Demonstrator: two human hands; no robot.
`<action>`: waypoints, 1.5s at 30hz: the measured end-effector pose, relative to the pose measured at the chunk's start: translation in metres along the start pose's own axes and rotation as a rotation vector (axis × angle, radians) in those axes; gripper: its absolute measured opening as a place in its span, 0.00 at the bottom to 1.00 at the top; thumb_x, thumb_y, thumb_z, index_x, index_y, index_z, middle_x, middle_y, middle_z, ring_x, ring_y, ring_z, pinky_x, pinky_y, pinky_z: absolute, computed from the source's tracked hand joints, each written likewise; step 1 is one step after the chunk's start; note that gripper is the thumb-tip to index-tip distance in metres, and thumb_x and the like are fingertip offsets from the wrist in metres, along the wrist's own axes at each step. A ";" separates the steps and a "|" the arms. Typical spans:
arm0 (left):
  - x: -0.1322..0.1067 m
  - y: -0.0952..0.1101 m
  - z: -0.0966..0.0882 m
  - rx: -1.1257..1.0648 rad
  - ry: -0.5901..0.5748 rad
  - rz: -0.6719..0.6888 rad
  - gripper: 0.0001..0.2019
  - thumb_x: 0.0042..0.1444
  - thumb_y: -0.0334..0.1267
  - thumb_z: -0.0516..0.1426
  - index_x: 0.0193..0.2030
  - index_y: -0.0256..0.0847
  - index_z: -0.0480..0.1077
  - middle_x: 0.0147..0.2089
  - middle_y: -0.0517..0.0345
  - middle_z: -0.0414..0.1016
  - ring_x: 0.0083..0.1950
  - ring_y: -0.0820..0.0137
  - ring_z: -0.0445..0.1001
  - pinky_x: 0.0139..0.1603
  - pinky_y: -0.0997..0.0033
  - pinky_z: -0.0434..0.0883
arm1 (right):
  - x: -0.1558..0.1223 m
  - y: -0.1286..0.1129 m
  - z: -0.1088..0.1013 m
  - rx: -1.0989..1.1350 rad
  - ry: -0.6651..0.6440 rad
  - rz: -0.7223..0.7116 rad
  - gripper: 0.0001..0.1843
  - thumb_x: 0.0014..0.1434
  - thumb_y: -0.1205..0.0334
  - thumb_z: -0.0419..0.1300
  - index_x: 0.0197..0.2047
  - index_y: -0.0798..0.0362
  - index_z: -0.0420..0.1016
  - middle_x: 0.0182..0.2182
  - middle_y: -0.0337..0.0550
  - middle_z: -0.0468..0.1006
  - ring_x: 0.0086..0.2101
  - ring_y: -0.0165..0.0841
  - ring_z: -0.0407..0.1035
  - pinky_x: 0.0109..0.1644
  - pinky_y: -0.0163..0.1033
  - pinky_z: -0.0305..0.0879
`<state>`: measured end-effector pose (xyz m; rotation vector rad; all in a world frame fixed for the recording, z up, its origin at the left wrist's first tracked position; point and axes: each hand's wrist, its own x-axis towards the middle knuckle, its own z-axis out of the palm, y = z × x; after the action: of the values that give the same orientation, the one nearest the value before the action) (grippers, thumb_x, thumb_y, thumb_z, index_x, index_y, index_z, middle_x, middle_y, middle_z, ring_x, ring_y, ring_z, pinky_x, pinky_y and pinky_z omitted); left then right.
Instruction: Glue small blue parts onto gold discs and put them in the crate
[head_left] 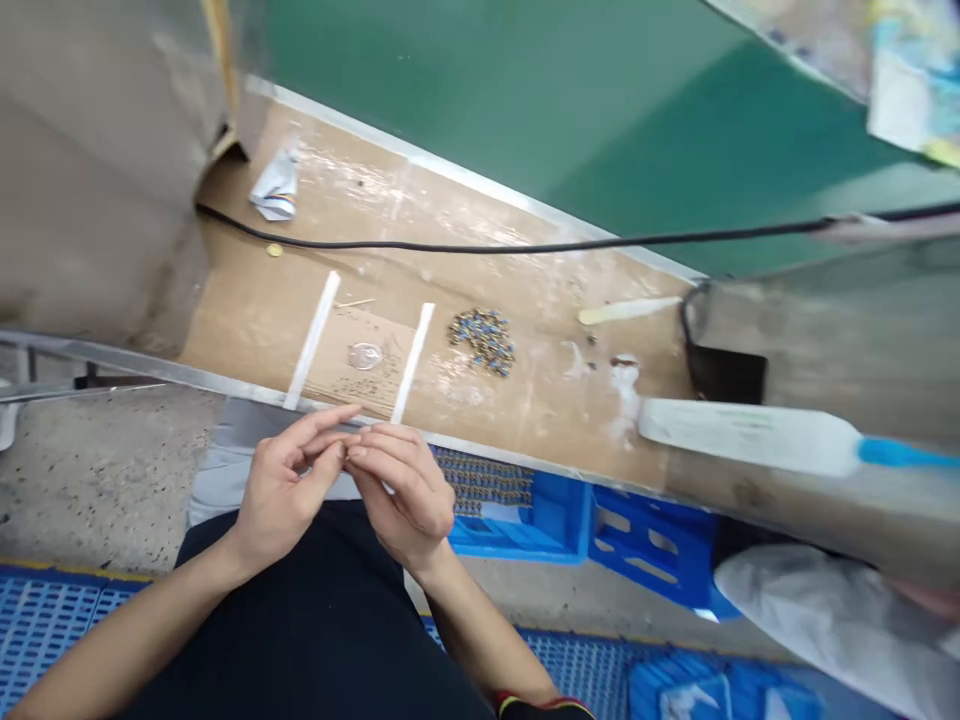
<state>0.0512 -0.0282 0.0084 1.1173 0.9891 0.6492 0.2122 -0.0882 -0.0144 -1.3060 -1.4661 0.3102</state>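
My left hand (pixel 289 485) and my right hand (pixel 405 490) meet at the fingertips, just in front of the bench's front edge. Both are closed in a pinch, and whatever sits between the fingers is too small or hidden to name. Beyond them, a piece of cardboard (pixel 330 365) lies between two white strips, scattered with tiny dark bits. On it rests a small clear round blob or disc (pixel 365 356) and a thin stick (pixel 355 303). Right of the strips is a pile of small brass-coloured and blue parts (pixel 484 340).
A black cable (pixel 480 248) crosses above the bench. To the right lie a pale flat stick (pixel 630 310) and a white bottle with a blue tip (pixel 750 435). A blue crate (pixel 555 515) holding rows of small parts stands below the edge. Crumpled wrapping (pixel 276 187) lies far left.
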 end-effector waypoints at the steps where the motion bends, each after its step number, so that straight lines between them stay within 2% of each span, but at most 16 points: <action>1: 0.000 0.000 0.001 0.011 -0.037 -0.017 0.17 0.79 0.43 0.63 0.70 0.49 0.82 0.54 0.58 0.93 0.57 0.63 0.92 0.62 0.71 0.87 | -0.001 -0.003 -0.003 -0.004 0.016 0.018 0.29 0.67 0.79 0.73 0.65 0.44 0.83 0.48 0.43 0.91 0.49 0.40 0.87 0.54 0.51 0.88; 3: 0.001 -0.001 0.001 0.066 -0.144 -0.041 0.20 0.81 0.46 0.61 0.74 0.51 0.79 0.57 0.58 0.92 0.56 0.62 0.92 0.61 0.69 0.87 | -0.008 -0.007 -0.012 0.005 0.042 0.095 0.26 0.68 0.79 0.72 0.63 0.44 0.84 0.47 0.43 0.91 0.47 0.38 0.86 0.53 0.49 0.88; 5: 0.004 -0.004 0.000 0.160 -0.273 -0.060 0.23 0.81 0.49 0.61 0.78 0.54 0.75 0.59 0.58 0.92 0.54 0.62 0.92 0.60 0.67 0.87 | -0.024 -0.009 -0.032 -0.007 0.072 0.245 0.22 0.71 0.77 0.69 0.60 0.42 0.85 0.47 0.41 0.90 0.47 0.37 0.86 0.53 0.48 0.86; 7: 0.007 -0.007 -0.003 0.264 -0.360 -0.083 0.26 0.80 0.53 0.61 0.80 0.57 0.72 0.60 0.59 0.91 0.53 0.62 0.92 0.57 0.67 0.87 | -0.051 -0.007 -0.064 -0.104 0.143 0.432 0.16 0.74 0.71 0.68 0.57 0.41 0.86 0.48 0.42 0.89 0.49 0.39 0.85 0.55 0.49 0.85; 9: 0.010 -0.010 -0.008 0.349 -0.370 -0.104 0.27 0.78 0.56 0.62 0.80 0.58 0.72 0.59 0.59 0.91 0.54 0.60 0.92 0.51 0.68 0.87 | -0.087 0.003 -0.107 -0.298 0.216 0.630 0.08 0.75 0.62 0.68 0.54 0.43 0.86 0.51 0.46 0.87 0.53 0.41 0.83 0.59 0.51 0.82; 10: 0.012 -0.011 -0.011 0.382 -0.356 -0.113 0.28 0.78 0.57 0.62 0.79 0.58 0.72 0.59 0.58 0.91 0.54 0.59 0.91 0.48 0.68 0.87 | -0.106 0.011 -0.130 -0.415 0.227 0.739 0.07 0.75 0.57 0.68 0.54 0.45 0.85 0.53 0.48 0.86 0.55 0.42 0.82 0.61 0.52 0.81; 12: 0.015 -0.012 -0.017 0.430 -0.320 -0.125 0.29 0.76 0.60 0.63 0.78 0.57 0.73 0.58 0.56 0.92 0.53 0.57 0.91 0.42 0.69 0.86 | -0.143 0.034 -0.173 -0.630 0.121 1.008 0.15 0.77 0.49 0.62 0.55 0.48 0.83 0.55 0.51 0.86 0.53 0.42 0.82 0.60 0.50 0.81; 13: 0.017 -0.011 -0.019 0.450 -0.302 -0.130 0.29 0.75 0.61 0.63 0.77 0.56 0.74 0.57 0.56 0.92 0.52 0.56 0.91 0.40 0.69 0.85 | -0.160 0.049 -0.191 -0.663 0.066 1.091 0.16 0.76 0.48 0.61 0.54 0.50 0.83 0.53 0.52 0.87 0.49 0.42 0.83 0.59 0.50 0.82; 16: 0.020 -0.009 -0.023 0.496 -0.276 -0.126 0.30 0.74 0.63 0.63 0.77 0.57 0.74 0.57 0.56 0.92 0.52 0.56 0.91 0.36 0.71 0.83 | -0.197 0.093 -0.223 -0.734 -0.073 1.256 0.17 0.76 0.51 0.59 0.50 0.53 0.84 0.48 0.54 0.88 0.45 0.42 0.83 0.58 0.49 0.81; 19: 0.021 -0.004 -0.023 0.531 -0.274 -0.092 0.29 0.74 0.62 0.63 0.77 0.60 0.74 0.56 0.59 0.92 0.55 0.58 0.90 0.33 0.74 0.80 | -0.219 0.129 -0.228 -0.832 -0.214 1.402 0.15 0.77 0.51 0.64 0.55 0.53 0.84 0.49 0.49 0.88 0.50 0.42 0.83 0.62 0.53 0.79; 21: 0.020 -0.002 -0.023 0.547 -0.260 -0.078 0.28 0.74 0.61 0.63 0.76 0.61 0.74 0.56 0.60 0.92 0.55 0.59 0.91 0.33 0.75 0.80 | -0.228 0.147 -0.225 -0.892 -0.309 1.486 0.18 0.77 0.48 0.67 0.60 0.52 0.82 0.52 0.47 0.87 0.52 0.41 0.82 0.64 0.55 0.80; 27: 0.017 -0.003 -0.026 0.575 -0.221 -0.099 0.27 0.74 0.60 0.64 0.76 0.62 0.74 0.56 0.60 0.92 0.56 0.58 0.90 0.27 0.76 0.75 | -0.247 0.177 -0.226 -1.023 -0.520 1.619 0.22 0.77 0.48 0.68 0.65 0.52 0.79 0.59 0.49 0.84 0.56 0.43 0.81 0.64 0.57 0.82; 31: 0.016 -0.004 -0.026 0.552 -0.209 -0.120 0.27 0.74 0.58 0.64 0.76 0.62 0.74 0.56 0.60 0.92 0.58 0.57 0.90 0.26 0.76 0.74 | -0.250 0.186 -0.229 -1.048 -0.606 1.647 0.23 0.77 0.48 0.68 0.67 0.52 0.78 0.61 0.50 0.83 0.57 0.43 0.81 0.64 0.57 0.82; 35: 0.015 -0.003 -0.024 0.542 -0.203 -0.124 0.27 0.74 0.58 0.64 0.76 0.59 0.74 0.55 0.58 0.92 0.57 0.56 0.90 0.29 0.75 0.78 | -0.249 0.189 -0.231 -1.032 -0.664 1.657 0.22 0.77 0.48 0.68 0.66 0.52 0.79 0.61 0.50 0.83 0.56 0.43 0.81 0.63 0.57 0.83; 40: 0.016 -0.004 -0.025 0.526 -0.215 -0.136 0.28 0.74 0.59 0.64 0.77 0.57 0.73 0.56 0.56 0.91 0.58 0.55 0.90 0.37 0.72 0.83 | -0.245 0.187 -0.230 -1.024 -0.694 1.669 0.22 0.77 0.47 0.68 0.66 0.52 0.79 0.60 0.50 0.83 0.55 0.42 0.81 0.62 0.56 0.83; 45: 0.016 -0.006 -0.029 0.519 -0.213 -0.132 0.29 0.74 0.59 0.64 0.77 0.56 0.73 0.57 0.54 0.91 0.58 0.54 0.90 0.40 0.69 0.84 | -0.239 0.181 -0.228 -1.021 -0.696 1.661 0.22 0.77 0.46 0.67 0.65 0.51 0.79 0.59 0.49 0.83 0.54 0.42 0.81 0.61 0.55 0.83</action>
<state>0.0321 -0.0040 -0.0054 1.5232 1.0632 0.1571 0.4477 -0.3201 -0.1952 -3.3228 -0.5486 1.2537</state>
